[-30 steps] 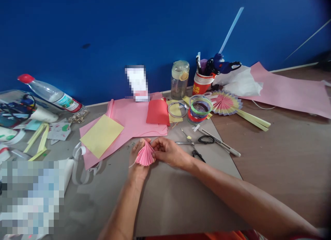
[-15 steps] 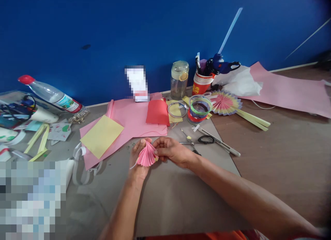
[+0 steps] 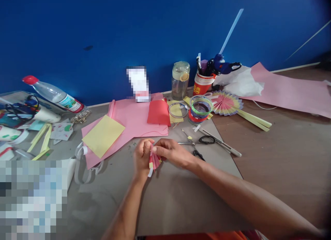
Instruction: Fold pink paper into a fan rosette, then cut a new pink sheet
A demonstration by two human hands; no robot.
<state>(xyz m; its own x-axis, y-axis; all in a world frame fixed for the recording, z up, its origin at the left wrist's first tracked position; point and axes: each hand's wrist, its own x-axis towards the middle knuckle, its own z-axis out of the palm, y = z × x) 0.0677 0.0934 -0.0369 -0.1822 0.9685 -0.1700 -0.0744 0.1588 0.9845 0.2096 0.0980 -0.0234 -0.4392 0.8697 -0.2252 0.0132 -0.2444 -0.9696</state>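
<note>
A small pleated pink paper fan, with yellow at its edges and a white strip below it, is held just above the grey mat, toward the worktop's near edge. The left hand is curled with its thumb pressed at the fan's top, and the right hand pinches the folds between thumb and fingers; its fingertips behind the paper are hidden. The step in hand looks like gathering and adjusting the pleats; the next move seems to call for a firm hold at the narrow end and a light touch on the folds, as thin paper could crush. Just beyond the right hand, scissors with black handles lie open, and a utility knife crosses the mat's right edge onto brown wood. Farther back, a yellow sheet and a red sheet rest on pink paper. Toward the worktop's far edge stand tape rolls, a clear drinking bottle and red paper cups, with a finished-looking rosette to their right. At the far left corner a red-capped bottle leans, all before a blue partition.
</note>
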